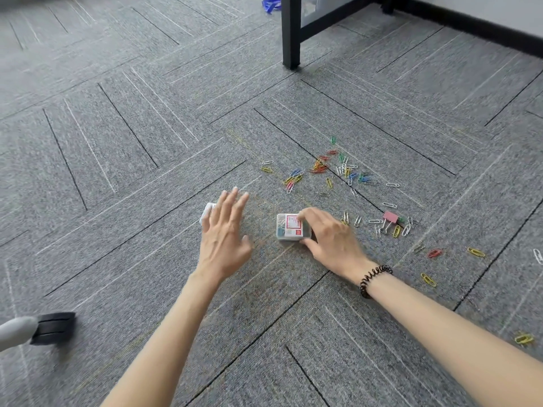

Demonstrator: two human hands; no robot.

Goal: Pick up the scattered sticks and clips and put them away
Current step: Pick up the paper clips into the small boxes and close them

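Box: small clear clip box (289, 227) with a red-and-white label, sitting on the carpet (117, 142) near the middle, looks like it's got some clips inside.
Right hand: right hand (332, 239) is wrapped round the box's right side, fingers over the top, thumb at the near edge.
Left hand: left hand (224, 230) is spread wide and flat, holding nothing, over a white piece (208, 211) left of the box. Can't tell if it's touching.
Clips: main scatter of paper clips (323, 168) is far right of the box. A smaller bunch with a pink binder clip (390, 217) sits just right of the right hand, with strays further right.
How I'd do it: pin the box so it can't tip, slide it nearer the pile, then sweep clips in by the bunch. Carpet snags them, so pinch by the ends.
Hard to tell: white piece is mostly hidden under the fingers, maybe the lid. Box open or closed, dunno. Label's unreadable. No sticks I can spot.
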